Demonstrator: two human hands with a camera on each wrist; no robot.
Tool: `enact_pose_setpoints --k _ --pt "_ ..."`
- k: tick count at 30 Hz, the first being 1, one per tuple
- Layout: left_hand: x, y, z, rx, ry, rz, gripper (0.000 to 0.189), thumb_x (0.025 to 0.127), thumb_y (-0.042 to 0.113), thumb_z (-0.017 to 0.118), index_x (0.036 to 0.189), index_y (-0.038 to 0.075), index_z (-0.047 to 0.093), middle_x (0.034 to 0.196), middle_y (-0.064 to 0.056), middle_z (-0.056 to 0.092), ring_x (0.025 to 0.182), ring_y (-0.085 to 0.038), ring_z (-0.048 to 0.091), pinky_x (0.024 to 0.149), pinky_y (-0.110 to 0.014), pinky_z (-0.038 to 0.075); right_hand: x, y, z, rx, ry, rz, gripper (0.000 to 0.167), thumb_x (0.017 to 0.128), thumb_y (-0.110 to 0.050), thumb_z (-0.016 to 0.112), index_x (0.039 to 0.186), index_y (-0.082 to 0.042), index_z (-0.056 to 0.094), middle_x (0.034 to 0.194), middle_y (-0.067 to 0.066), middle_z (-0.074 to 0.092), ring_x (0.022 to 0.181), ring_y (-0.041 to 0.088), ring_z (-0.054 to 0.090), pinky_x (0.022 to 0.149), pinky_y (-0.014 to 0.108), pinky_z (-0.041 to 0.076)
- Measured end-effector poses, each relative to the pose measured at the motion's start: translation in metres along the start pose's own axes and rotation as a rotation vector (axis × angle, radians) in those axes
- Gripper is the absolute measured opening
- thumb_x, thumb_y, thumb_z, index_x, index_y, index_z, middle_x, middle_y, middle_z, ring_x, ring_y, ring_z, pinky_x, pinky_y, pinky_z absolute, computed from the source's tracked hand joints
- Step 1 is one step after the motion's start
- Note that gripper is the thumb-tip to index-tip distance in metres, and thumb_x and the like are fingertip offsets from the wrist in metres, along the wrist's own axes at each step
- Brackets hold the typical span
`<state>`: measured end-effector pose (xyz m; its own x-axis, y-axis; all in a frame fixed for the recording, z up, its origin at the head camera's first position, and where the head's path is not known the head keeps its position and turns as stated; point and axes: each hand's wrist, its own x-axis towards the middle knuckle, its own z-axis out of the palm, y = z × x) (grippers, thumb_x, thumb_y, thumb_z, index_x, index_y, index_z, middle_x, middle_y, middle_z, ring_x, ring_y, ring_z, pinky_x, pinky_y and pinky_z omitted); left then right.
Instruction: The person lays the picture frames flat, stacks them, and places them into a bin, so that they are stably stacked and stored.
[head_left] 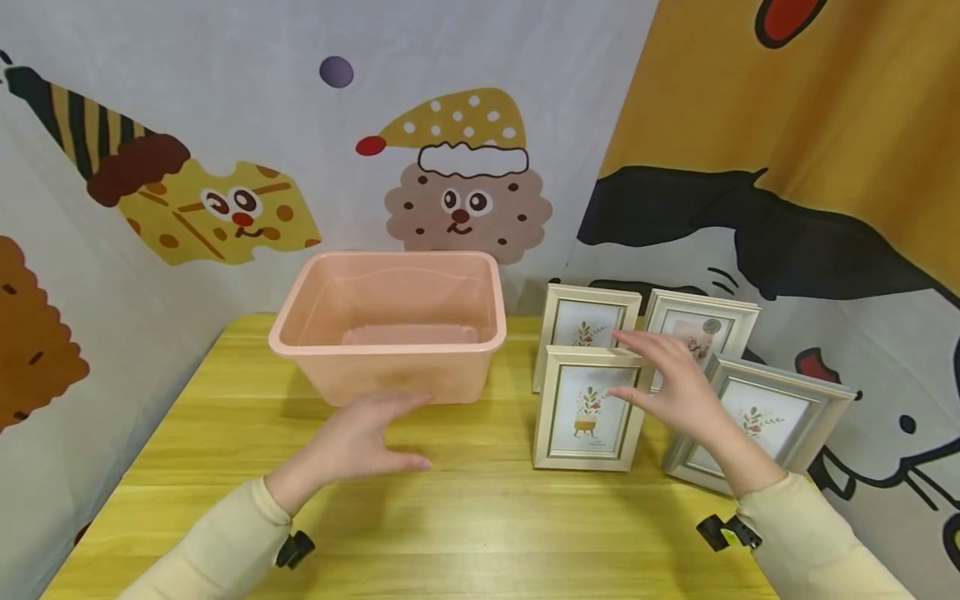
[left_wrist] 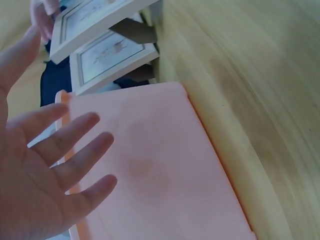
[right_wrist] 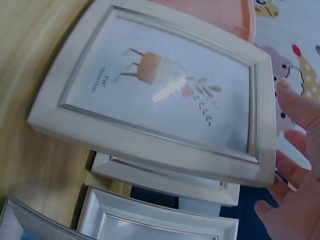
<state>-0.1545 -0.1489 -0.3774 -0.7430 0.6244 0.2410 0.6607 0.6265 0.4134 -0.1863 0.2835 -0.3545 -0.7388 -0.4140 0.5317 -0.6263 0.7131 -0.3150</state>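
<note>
My left hand hovers in front of the pink plastic basin, fingers spread and holding nothing. The left wrist view shows its fingers over the basin's outer wall. At the upper right corner of the front cream picture frame is my right hand, thumb and fingers apart. That frame stands upright and shows a potted-plant print. In the right wrist view, the right fingertips are right at the frame's top edge.
Behind the front frame stand another cream frame and a whitish frame. A silver-grey frame leans at the right, under my right forearm. All rest on a yellow wood-grain table against a cartoon-printed cloth.
</note>
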Motion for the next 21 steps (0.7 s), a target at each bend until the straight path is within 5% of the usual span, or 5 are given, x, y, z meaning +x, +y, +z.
enact_pose_setpoints --k 11,14,17,21 --pt "0.008 -0.019 0.014 -0.333 -0.133 -0.017 0.086 0.08 0.046 0.08 0.148 0.006 0.045 0.132 -0.01 0.062 0.12 -0.027 0.059 0.104 -0.054 0.043 -0.004 0.024 0.0 0.364 -0.147 0.361 0.067 0.094 -0.012 0.07 0.15 0.001 0.036 0.14 0.028 0.048 0.131 0.048 0.04 0.103 0.067 0.034" --pt "0.009 -0.024 0.021 -0.436 -0.16 -0.028 0.083 0.082 0.038 0.081 0.15 0.009 0.044 0.133 -0.009 0.062 0.12 -0.025 0.059 0.105 -0.055 0.041 -0.008 0.03 0.002 0.427 -0.159 0.425 0.067 0.097 -0.015 0.065 0.153 -0.001 0.031 0.147 0.028 0.041 0.133 0.048 0.037 0.103 0.043 0.045" --pt "0.01 -0.029 0.028 -0.541 -0.167 -0.029 0.079 0.085 0.028 0.08 0.15 0.008 0.042 0.134 -0.011 0.061 0.12 -0.027 0.059 0.106 -0.055 0.04 -0.012 0.032 0.003 0.467 -0.159 0.479 0.066 0.099 -0.018 0.063 0.154 -0.001 0.03 0.154 0.028 0.03 0.13 0.042 0.042 0.089 0.017 0.048" --pt "0.013 -0.034 0.037 -0.686 -0.155 -0.023 0.075 0.087 0.018 0.077 0.151 0.004 0.039 0.135 -0.016 0.059 0.12 -0.034 0.059 0.105 -0.057 0.042 -0.016 0.033 0.006 0.558 -0.139 0.528 0.063 0.1 -0.018 0.061 0.153 0.0 0.032 0.146 0.025 0.04 0.113 0.019 0.055 0.081 0.015 0.05"
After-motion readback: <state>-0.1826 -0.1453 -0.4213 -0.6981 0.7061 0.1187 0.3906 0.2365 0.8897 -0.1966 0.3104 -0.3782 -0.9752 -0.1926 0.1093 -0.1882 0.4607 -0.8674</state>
